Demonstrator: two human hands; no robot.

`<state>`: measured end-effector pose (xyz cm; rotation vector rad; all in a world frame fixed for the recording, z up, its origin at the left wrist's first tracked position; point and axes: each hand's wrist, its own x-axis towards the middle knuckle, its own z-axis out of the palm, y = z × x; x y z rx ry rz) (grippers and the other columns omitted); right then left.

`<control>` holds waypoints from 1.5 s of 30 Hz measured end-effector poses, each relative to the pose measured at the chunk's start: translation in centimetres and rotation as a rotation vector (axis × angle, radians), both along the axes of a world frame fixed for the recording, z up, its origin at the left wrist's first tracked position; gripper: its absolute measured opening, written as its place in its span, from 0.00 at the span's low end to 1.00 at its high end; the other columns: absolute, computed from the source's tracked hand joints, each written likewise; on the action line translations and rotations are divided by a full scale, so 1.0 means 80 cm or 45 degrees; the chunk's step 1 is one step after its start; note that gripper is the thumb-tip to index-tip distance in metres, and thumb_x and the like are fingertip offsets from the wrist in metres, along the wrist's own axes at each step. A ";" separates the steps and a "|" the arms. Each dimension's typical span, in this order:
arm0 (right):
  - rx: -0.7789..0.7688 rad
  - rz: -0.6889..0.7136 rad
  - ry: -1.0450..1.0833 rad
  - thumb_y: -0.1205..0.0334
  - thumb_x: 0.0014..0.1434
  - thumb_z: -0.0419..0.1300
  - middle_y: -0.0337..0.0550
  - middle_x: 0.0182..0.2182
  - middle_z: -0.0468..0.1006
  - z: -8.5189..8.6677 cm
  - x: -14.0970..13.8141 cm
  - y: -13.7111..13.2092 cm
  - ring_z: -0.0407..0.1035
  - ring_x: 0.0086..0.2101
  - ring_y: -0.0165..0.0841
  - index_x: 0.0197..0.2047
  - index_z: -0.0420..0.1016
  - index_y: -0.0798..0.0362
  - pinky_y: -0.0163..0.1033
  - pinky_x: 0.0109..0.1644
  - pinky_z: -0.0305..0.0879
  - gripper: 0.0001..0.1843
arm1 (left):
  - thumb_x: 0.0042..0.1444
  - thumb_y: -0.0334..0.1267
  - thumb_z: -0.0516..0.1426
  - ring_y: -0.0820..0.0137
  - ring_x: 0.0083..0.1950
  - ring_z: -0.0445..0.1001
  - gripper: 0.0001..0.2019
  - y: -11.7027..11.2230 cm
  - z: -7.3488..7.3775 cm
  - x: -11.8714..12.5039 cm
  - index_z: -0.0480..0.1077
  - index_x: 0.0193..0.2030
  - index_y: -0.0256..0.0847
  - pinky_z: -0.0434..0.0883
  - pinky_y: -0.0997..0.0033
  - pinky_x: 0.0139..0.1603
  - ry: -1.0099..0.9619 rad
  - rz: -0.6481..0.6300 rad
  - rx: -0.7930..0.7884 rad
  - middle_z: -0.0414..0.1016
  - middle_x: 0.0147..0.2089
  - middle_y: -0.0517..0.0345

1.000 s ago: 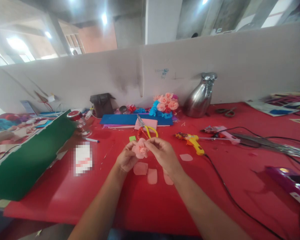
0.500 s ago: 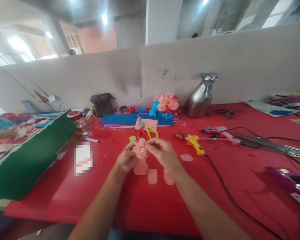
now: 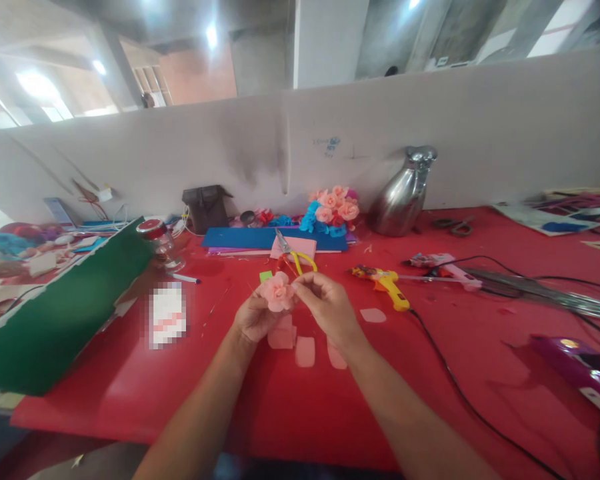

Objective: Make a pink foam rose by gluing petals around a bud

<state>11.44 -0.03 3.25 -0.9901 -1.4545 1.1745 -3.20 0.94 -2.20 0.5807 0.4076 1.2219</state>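
Observation:
A pink paper flower [image 3: 279,293] is held up over the red table, its layered petals facing me. My left hand [image 3: 253,319] is closed round its underside; the fingers behind the bloom are partly hidden. With thumb and forefinger, my right hand [image 3: 325,303] pinches the flower's right edge. Below lie loose pink petals [image 3: 305,352], one of them partly covered by my right wrist. Another pink petal [image 3: 373,315] rests to the right, close to a yellow glue gun [image 3: 393,292]. Just beyond the flower are yellow-handled scissors [image 3: 305,261], lying on folded pink paper [image 3: 294,247].
A green board [image 3: 65,320] stands at the left, beside a glass jar [image 3: 164,247]. Finished paper flowers [image 3: 333,210] and a steel jug [image 3: 405,193] are at the back. A black cord [image 3: 450,373] crosses the right side. Another person's hand [image 3: 0,270] is at far left.
The flower has turned slightly and moved a little left and down, so its open face shows more. Both hands keep hold of it.

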 end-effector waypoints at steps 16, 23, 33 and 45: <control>0.000 0.010 -0.126 0.59 0.54 0.54 0.34 0.19 0.67 0.003 0.002 0.002 0.60 0.23 0.27 0.22 0.67 0.52 0.34 0.28 0.55 0.11 | 0.36 0.24 0.61 0.72 0.33 0.71 0.18 -0.003 0.002 -0.001 0.70 0.37 0.38 0.67 0.69 0.40 -0.082 0.001 -0.004 0.74 0.32 0.58; 0.086 0.105 -0.664 0.63 0.49 0.57 0.40 0.27 0.77 -0.030 -0.001 0.017 0.67 0.28 0.33 0.27 0.73 0.52 0.36 0.32 0.57 0.04 | 0.34 0.21 0.58 0.71 0.34 0.73 0.13 0.002 0.004 -0.005 0.71 0.30 0.38 0.68 0.70 0.39 -0.137 0.133 -0.108 0.76 0.32 0.56; 0.088 0.351 -0.799 0.59 0.49 0.60 0.41 0.29 0.78 -0.048 -0.004 0.019 0.69 0.29 0.33 0.32 0.74 0.52 0.35 0.32 0.59 0.07 | 0.39 0.21 0.55 0.72 0.34 0.72 0.11 0.008 0.011 -0.023 0.69 0.27 0.39 0.66 0.68 0.40 -0.156 0.349 -0.154 0.76 0.33 0.59; 0.010 0.503 -0.779 0.60 0.48 0.61 0.39 0.28 0.78 -0.012 0.024 0.012 0.70 0.30 0.34 0.30 0.77 0.50 0.37 0.35 0.61 0.06 | 0.35 0.19 0.56 0.71 0.35 0.73 0.11 0.001 0.009 -0.009 0.68 0.27 0.37 0.67 0.69 0.39 -0.110 0.160 -0.134 0.75 0.31 0.58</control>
